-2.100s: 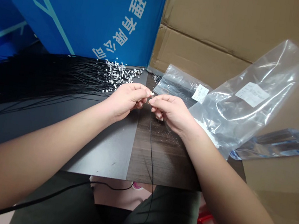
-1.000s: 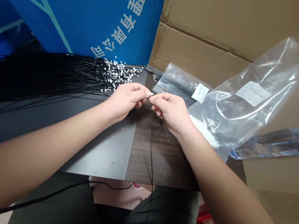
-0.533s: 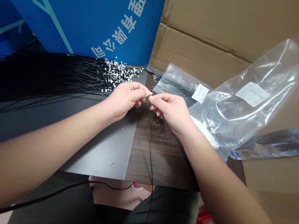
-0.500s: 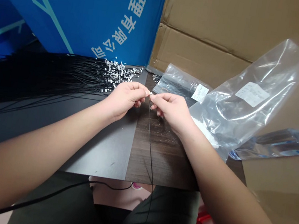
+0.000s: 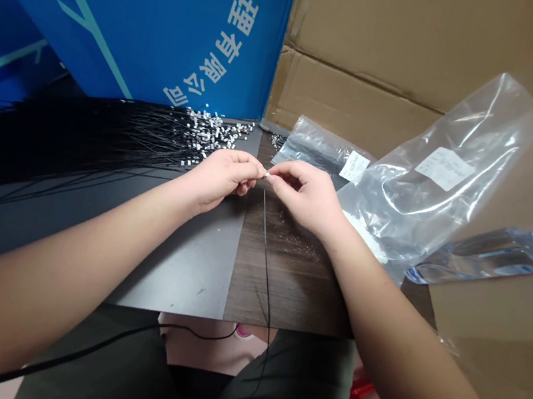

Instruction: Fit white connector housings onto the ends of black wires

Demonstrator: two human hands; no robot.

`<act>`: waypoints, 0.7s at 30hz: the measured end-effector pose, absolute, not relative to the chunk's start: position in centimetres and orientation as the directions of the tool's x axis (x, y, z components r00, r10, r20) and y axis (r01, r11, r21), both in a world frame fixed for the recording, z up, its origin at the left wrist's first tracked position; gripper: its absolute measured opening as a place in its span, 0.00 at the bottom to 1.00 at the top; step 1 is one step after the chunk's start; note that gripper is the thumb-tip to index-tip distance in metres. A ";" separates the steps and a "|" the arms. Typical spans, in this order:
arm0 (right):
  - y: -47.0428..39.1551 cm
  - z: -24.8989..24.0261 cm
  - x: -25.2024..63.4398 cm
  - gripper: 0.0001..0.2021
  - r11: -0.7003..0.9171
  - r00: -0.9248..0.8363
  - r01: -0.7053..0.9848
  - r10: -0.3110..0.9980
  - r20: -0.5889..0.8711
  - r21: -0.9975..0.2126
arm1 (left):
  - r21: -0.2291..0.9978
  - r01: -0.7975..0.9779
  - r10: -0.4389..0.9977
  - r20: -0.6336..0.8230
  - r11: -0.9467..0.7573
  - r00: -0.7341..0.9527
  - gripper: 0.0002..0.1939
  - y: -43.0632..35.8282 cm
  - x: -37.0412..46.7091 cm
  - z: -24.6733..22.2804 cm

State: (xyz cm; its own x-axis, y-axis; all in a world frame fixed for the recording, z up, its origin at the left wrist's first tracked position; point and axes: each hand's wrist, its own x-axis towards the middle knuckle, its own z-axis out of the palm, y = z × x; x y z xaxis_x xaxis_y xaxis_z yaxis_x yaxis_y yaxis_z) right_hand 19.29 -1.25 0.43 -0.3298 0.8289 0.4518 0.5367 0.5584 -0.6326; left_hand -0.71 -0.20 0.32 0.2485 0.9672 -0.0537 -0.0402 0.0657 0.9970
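Note:
Fingertip to fingertip, my two hands meet above the table. My left hand (image 5: 226,178) is closed in a pinch at a small white connector (image 5: 267,174). From the other side, my right hand (image 5: 311,198) pinches the same piece between thumb and forefinger. A thin black wire (image 5: 266,250) runs down from the connector, across the wood-patterned table top (image 5: 292,291) and over its front edge. The fingertips partly cover the connector, so its exact fit on the wire is hidden. To the left lies a large bundle of black wires (image 5: 79,136) with white connectors (image 5: 206,133) on their ends.
A clear bag (image 5: 452,209) with a label and small white pieces lies on the right. Behind my right hand is a flatter bag (image 5: 322,148) with dark contents. A water bottle (image 5: 495,256) lies beyond. Cardboard (image 5: 374,28) and a blue panel (image 5: 173,23) stand behind.
The fingertips have come slightly lower, and the right fingers are a little less curled under. The wire still hangs from the connector; the whole view has shifted slightly.

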 end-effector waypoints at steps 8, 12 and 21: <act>-1.4 0.8 19.5 0.08 0.575 -0.396 0.559 0.818 0.416 -0.598 | 0.997 -0.020 0.959 -0.072 0.081 0.273 0.05 0.0 -1.1 0.4; -1.4 0.8 19.5 0.07 0.559 -0.345 0.561 0.829 0.440 -0.611 | 0.992 -0.060 0.958 -0.089 0.110 0.274 0.08 0.0 -1.0 0.2; -1.1 0.4 19.5 0.06 0.505 -0.224 0.532 0.858 0.463 -0.679 | 0.995 -0.022 0.936 -0.081 0.094 0.343 0.11 -0.5 -0.7 0.4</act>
State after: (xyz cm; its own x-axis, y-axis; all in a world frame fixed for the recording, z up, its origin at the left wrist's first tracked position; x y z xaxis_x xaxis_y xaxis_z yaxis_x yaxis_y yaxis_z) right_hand 19.45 -1.13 0.36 -0.2240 0.8578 0.4627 0.5323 0.5054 -0.6792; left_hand -0.72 -0.54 0.41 0.3429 0.9359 -0.0811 -0.0215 0.0941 0.9953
